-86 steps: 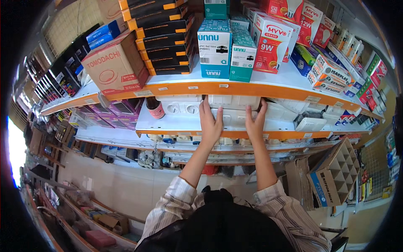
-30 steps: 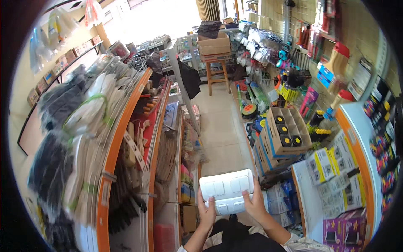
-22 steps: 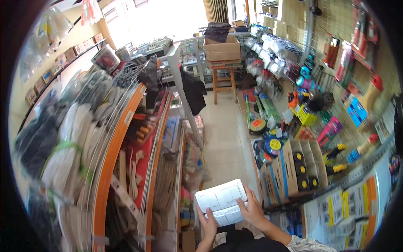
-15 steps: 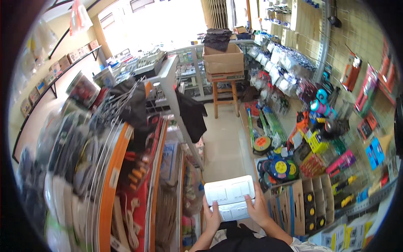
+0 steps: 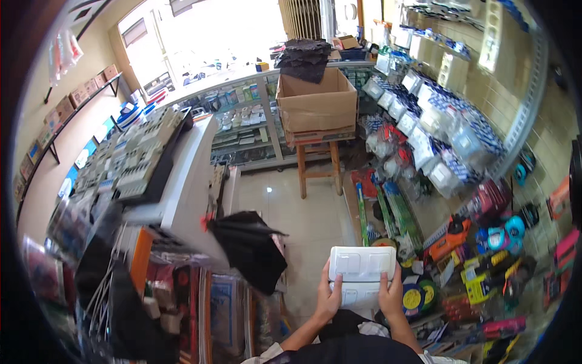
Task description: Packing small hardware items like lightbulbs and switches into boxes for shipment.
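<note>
Two white double-rocker wall switches are held in front of me at the lower middle, one edge to edge above the other. The far wall switch [image 5: 364, 264] shows its face fully; the near wall switch [image 5: 359, 296] is partly covered by my thumbs. My left hand [image 5: 328, 299] grips their left side, thumb on top and fingers wrapped behind. On the opposite side my right hand [image 5: 391, 297] is closed round them the same way. What the fingers do underneath is hidden.
An open cardboard box [image 5: 318, 112] rests on a wooden stool [image 5: 303, 173] ahead. At the left, shelving carries a grey tray of parts [image 5: 130, 155] and a hanging black cloth [image 5: 251, 249]. Bagged fittings [image 5: 433, 130] and tools [image 5: 482, 279] crowd the right side. A glass counter [image 5: 242, 115] stands behind.
I have moved forward along the aisle; the stool, box and counter appear nearer. Both hands still grip the wall switches, which now appear farther right in view.
</note>
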`<state>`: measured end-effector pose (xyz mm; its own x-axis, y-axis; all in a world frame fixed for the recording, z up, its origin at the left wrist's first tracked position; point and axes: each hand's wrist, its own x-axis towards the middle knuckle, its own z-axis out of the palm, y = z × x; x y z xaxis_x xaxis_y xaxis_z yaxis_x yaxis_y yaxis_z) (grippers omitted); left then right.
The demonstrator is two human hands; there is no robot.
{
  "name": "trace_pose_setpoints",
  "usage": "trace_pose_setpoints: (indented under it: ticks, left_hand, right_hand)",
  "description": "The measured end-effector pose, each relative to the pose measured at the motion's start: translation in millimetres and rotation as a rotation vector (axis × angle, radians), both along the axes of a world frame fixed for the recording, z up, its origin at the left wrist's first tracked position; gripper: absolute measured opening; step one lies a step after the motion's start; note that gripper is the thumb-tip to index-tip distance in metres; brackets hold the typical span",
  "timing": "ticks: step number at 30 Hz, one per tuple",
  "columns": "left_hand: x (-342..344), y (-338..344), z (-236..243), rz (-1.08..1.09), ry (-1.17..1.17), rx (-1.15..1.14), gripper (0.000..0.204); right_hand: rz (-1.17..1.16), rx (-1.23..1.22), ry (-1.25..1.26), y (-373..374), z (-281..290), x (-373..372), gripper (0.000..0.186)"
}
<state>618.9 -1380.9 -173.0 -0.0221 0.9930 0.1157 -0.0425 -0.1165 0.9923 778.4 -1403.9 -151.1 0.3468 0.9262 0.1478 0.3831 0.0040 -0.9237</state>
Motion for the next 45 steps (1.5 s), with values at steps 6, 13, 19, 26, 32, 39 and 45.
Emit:
trace_pose_setpoints:
  ticks: [6, 13, 19, 26, 32, 39, 45]
  left_hand:
    - [-18.3, 188.8, 34.0, 0.177, 0.049, 0.072, 0.046]
    - [-54.5, 403.6, 47.4, 0.273, -0.083, 0.214, 0.043]
    - [-82.7, 597.9, 96.1, 0.280, -0.027, 0.303, 0.042]
    - [-92.7, 851.9, 179.8, 0.196, 0.074, 0.607, 0.039]
    - [-88.1, 1054.5, 126.3, 0.263, 0.212, 0.223, 0.048]
    - [-106.2, 1136.6, -61.1, 0.201, 0.342, -0.410, 0.076]
    - [-126.9, 1160.3, -154.4, 0.319, 0.291, -0.615, 0.073]
  right_hand:
    - [0.171, 0.098, 0.008, 208.0, 39.1, -14.7, 0.048]
    - [0.328, 0.213, -0.070, 430.9, 61.5, -49.4, 0.049]
    - [0.349, 0.308, -0.059, 623.3, 101.2, -79.4, 0.049]
    - [0.298, 0.578, -0.089, 861.1, 172.2, -73.0, 0.048]
    - [0.372, 0.255, 0.049, 1089.9, 106.4, -64.4, 0.047]
    - [0.503, -0.482, 0.083, 1189.5, -74.0, -70.4, 0.066]
    - [0.626, -0.609, 0.054, 1221.6, -143.3, -91.5, 0.075]
